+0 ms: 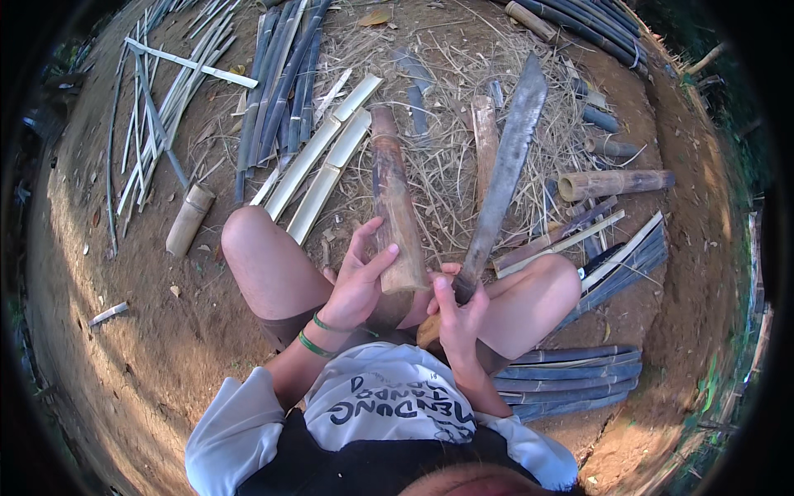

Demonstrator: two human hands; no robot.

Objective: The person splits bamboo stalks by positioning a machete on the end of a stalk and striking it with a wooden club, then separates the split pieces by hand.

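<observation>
A brown bamboo section (394,194) stands out in front of me between my knees, its near end lighter and scraped. My left hand (361,269) is closed round its near end from the left, thumb along the top. In my right hand (455,312) is a machete (509,157) with a long, dark, worn blade pointing away and slightly right. Its wooden handle (428,332) shows below the hand. Some right fingers reach close to the bamboo's near end; whether they touch it I cannot tell. The blade lies to the right of the bamboo, apart from it.
Two pale split bamboo halves (328,165) lie ahead on the left, near dark bamboo strips (285,83). Thin slats (157,107) spread at far left. Shavings (447,157) cover the ground ahead. A bamboo tube (616,183) lies right; bundled strips (571,376) lie near my right side.
</observation>
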